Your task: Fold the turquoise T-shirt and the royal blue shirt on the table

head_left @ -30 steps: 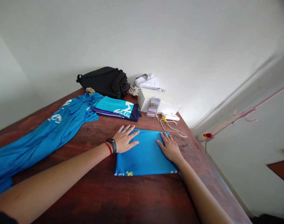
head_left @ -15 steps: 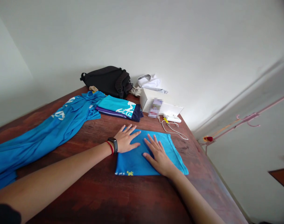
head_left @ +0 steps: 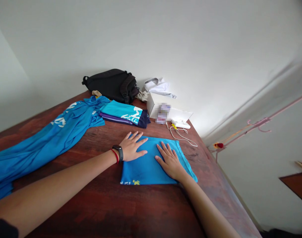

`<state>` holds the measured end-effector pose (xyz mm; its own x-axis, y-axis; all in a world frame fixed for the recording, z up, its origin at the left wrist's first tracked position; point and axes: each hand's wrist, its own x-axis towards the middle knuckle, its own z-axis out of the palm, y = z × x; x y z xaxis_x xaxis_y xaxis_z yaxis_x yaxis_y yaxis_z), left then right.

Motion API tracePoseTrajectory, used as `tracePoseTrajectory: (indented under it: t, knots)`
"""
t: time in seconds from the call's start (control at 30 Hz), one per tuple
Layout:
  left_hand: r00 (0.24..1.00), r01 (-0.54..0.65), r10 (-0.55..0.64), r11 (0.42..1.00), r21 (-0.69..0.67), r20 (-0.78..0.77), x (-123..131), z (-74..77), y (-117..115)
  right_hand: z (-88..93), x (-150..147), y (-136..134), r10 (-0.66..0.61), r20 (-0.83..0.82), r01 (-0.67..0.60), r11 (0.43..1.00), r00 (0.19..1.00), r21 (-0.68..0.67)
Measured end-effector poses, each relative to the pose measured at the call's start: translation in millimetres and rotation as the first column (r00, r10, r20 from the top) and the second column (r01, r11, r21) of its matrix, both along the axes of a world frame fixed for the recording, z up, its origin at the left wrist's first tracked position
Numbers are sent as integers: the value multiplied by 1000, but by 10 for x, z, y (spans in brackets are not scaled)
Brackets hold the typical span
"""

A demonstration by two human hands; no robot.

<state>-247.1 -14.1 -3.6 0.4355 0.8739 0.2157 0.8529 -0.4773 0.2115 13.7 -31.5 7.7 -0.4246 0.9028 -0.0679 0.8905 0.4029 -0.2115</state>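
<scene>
A folded blue cloth (head_left: 148,170) lies flat on the dark reddish wooden table (head_left: 111,205). My left hand (head_left: 132,147) rests with fingers spread on its upper left part, a black band and a red string at the wrist. On the right half of the cloth lies my right hand (head_left: 170,162), palm down, fingers apart. White and yellow print shows at the cloth's lower left corner. Neither hand grips anything.
Beyond my hands sits a stack of folded clothes (head_left: 126,112). A loose blue garment (head_left: 59,135) stretches along the left. Farther back are a black bag (head_left: 111,84), white cloth (head_left: 158,86), a white box (head_left: 152,104) and a white cable (head_left: 183,138).
My right hand has slid slightly to the right over the cloth, away from my left hand. The whole view has shifted a little; my left hand stays on the cloth.
</scene>
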Motion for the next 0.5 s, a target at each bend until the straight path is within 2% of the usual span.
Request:
tracePoseTrajectory:
  t: [0.5]
  knots:
    - [1000, -1, 1, 1000, -3, 2, 0, -1, 3, 0, 16, 24, 9, 5, -9, 1000, 1000, -9]
